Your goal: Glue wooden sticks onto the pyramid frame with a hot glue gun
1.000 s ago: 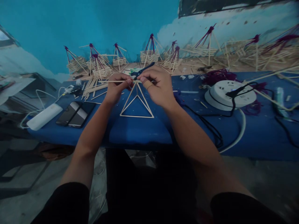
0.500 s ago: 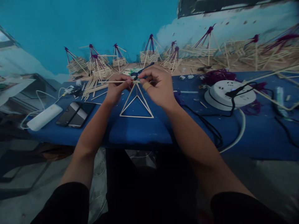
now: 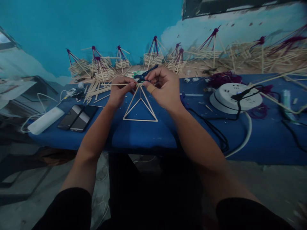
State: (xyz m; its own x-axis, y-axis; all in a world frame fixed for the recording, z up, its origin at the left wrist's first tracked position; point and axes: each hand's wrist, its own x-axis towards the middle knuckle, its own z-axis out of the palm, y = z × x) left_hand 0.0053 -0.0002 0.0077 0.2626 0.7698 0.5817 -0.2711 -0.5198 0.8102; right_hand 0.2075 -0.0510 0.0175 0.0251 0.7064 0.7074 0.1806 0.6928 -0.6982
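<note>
My left hand [image 3: 122, 89] is closed on a thin wooden stick [image 3: 117, 84], which points out to the left from its thumb and fingertips. Below the fingertips stands a pyramid-like frame of wooden sticks [image 3: 140, 120], its triangular base on the blue table and its apex between my hands. My right hand [image 3: 163, 86], with a tan band around one digit, is pinched just right of the apex. What its fingertips hold, if anything, is too small to make out. Behind those fingers a dark blue hand tool [image 3: 144, 76] shows, partly hidden by the hand.
Loose sticks [image 3: 97, 91] lie left of my hands. Two phones [image 3: 78, 117] and a white power bank [image 3: 46, 120] are at the left. On the right sits a round white power strip [image 3: 236, 98] with cables and purple yarn [image 3: 225, 79]. Several stick structures [image 3: 154, 54] line the back.
My right hand has shifted slightly right, away from the apex, and more of the blue tool shows. My left hand, its stick and the frame look unmoved.
</note>
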